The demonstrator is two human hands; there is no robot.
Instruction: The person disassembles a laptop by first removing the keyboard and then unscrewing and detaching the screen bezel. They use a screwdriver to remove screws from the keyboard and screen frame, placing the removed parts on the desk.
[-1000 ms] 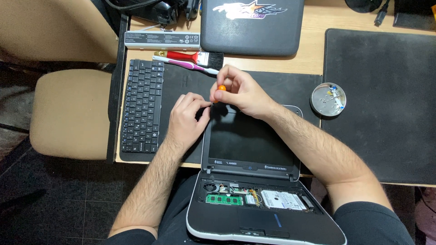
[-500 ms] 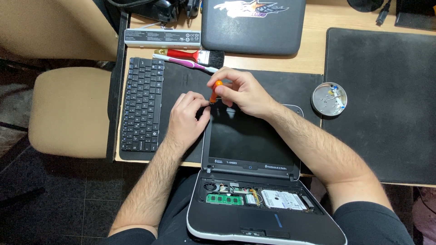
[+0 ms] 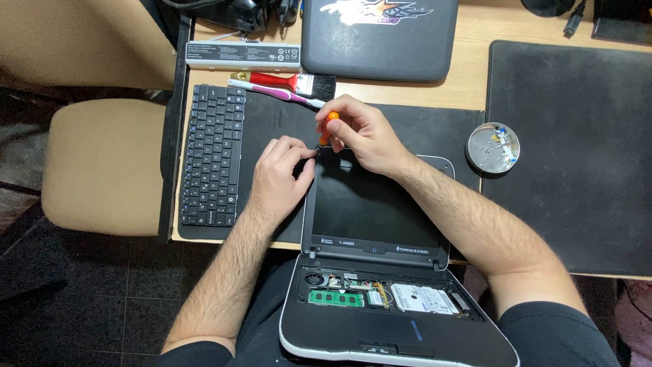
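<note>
While as before at the laptop lid (image 3: 377, 204) corner, right hand (image 3: 363, 132) fingers clamped round orange screwdriver (image 3: 328, 126), left hand (image 3: 282, 173) pinching beside.

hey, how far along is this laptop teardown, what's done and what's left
Done: the keyboard is out and lies on the desk, the laptop base shows bare boards, and some small parts sit in the round tin. In hand: the right hand holds an orange-handled screwdriver at the top left corner of the screen, with the left hand steadying beside it. Left: the screen looks to be still joined to the base.
</note>
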